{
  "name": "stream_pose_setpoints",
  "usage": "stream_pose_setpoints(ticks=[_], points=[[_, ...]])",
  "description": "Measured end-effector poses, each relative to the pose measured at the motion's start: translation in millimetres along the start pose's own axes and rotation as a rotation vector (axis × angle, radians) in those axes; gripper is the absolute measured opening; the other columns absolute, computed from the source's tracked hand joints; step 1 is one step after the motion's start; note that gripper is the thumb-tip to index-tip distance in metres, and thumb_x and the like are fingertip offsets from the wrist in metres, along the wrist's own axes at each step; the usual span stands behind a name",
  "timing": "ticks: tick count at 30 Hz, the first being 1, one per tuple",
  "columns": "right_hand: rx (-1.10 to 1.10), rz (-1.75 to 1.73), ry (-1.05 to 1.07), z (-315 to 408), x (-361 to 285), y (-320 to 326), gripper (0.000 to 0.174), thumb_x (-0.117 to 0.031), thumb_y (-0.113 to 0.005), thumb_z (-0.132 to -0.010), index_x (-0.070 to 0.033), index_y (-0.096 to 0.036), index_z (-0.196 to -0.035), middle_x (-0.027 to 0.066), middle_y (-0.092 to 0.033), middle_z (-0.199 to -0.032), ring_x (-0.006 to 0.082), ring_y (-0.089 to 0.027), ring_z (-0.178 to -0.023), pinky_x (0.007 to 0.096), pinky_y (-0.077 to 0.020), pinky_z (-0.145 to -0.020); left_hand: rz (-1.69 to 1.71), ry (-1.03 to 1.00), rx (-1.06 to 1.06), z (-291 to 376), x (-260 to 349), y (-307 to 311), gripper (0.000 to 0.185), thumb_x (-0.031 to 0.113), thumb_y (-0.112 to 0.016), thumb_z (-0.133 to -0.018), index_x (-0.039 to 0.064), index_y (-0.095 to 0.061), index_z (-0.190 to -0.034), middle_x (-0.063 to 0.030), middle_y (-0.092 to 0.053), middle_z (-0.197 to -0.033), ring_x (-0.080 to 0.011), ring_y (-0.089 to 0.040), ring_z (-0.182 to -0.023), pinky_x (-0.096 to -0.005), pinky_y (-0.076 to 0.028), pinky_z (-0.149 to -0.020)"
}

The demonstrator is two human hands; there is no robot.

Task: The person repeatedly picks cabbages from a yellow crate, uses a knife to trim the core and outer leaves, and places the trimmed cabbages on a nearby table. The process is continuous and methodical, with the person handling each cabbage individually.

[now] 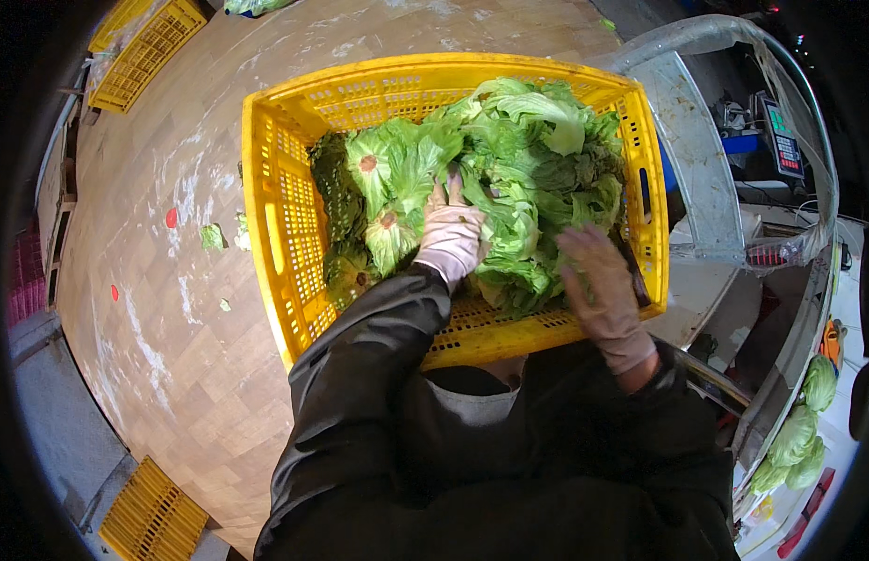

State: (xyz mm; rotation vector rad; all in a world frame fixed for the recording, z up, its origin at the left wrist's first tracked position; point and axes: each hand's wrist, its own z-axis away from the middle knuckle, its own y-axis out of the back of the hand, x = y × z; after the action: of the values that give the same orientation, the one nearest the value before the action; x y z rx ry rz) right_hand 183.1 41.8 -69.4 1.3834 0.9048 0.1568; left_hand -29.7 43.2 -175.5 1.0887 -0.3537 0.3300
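A yellow perforated plastic crate [269, 210] stands before me, filled with leafy green lettuce [501, 210]. On its left side some lettuce heads [368, 165] lie with their browned, cut stem ends up. My left hand [453, 242], in a pale glove, reaches down among the leaves near the middle; its fingertips are partly hidden, so whether they grip a head is unclear. Over the near right part of the crate is my right hand [599, 284], also gloved and slightly blurred. Its fingers are apart and nothing is in them. Darker, wilted-looking leaves [560, 172] lie at the right.
Wood-patterned flooring [161, 315] with white smears and leaf scraps [213, 237] spreads to the left. More yellow crates [150, 52] stand at the far left. On the right are a metal-framed stand [708, 154], a keypad display unit [781, 137], and several lettuce heads [792, 435] on a white surface.
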Motion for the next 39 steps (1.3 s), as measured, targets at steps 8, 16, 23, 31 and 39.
stream_pose_setpoints(ticks=[8, 16, 23, 31, 39], points=[[0.158, 0.196, -0.156, 11, 25, 13, 0.035, -0.008, -0.064, -0.08, -0.004, -0.06, -0.115, 0.0182, -0.056, -0.122, 0.0404, -0.043, -0.124, 0.0473, -0.0333, -0.105, 0.125, 0.325, 0.183, -3, -40, -20, 0.111, 0.058, -0.077, -0.06, 0.008, -0.024, -0.144, -0.0229, -0.037, -0.141, -0.0353, -0.04, -0.128, -0.0463, -0.035, -0.105], [-0.098, 0.113, -0.489, 39, 75, 0, 0.077, -0.023, -0.072, -0.075, 0.001, -0.035, -0.138, 0.0255, -0.044, -0.134, 0.0407, -0.038, -0.127, 0.0424, -0.0329, -0.106, -0.167, 0.17, 0.013, -37, -44, -11, 0.103, 0.067, -0.066, -0.069, 0.001, -0.031, -0.14, -0.0236, -0.056, -0.118, -0.0269, -0.057, -0.105, -0.0351, -0.048, -0.089], [-0.297, 0.074, -0.909, 47, 106, 2, 0.068, -0.028, -0.065, -0.085, 0.002, -0.035, -0.137, 0.0277, -0.047, -0.13, 0.0421, -0.047, -0.119, 0.0438, -0.0392, -0.1, 0.156, 0.333, 0.294, -12, -38, -20, 0.088, 0.033, -0.083, -0.056, 0.009, -0.043, -0.131, -0.0217, -0.057, -0.112, -0.0366, -0.052, -0.109, -0.0429, -0.046, -0.092], [-0.156, 0.196, -0.695, 54, 118, -5, 0.048, -0.026, -0.058, -0.089, 0.003, -0.048, -0.125, 0.0286, -0.054, -0.119, 0.0437, -0.051, -0.112, 0.0462, -0.0418, -0.095, 0.298, 0.239, 0.471, 8, -45, 11, 0.074, 0.031, -0.081, -0.057, 0.008, -0.053, -0.121, -0.0176, -0.062, -0.107, -0.0328, -0.057, -0.101, -0.038, -0.046, -0.09], [-0.261, 0.154, -0.773, 23, 94, 57, 0.038, -0.034, -0.057, -0.088, -0.001, -0.058, -0.106, 0.027, -0.063, -0.095, 0.0415, -0.059, -0.095, 0.045, -0.0474, -0.082, 0.764, 0.2, 0.255, 42, -22, 87, 0.087, 0.021, -0.086, -0.055, -0.005, -0.043, -0.127, -0.0185, -0.059, -0.114, -0.0289, -0.056, -0.105, -0.0363, -0.047, -0.09]])
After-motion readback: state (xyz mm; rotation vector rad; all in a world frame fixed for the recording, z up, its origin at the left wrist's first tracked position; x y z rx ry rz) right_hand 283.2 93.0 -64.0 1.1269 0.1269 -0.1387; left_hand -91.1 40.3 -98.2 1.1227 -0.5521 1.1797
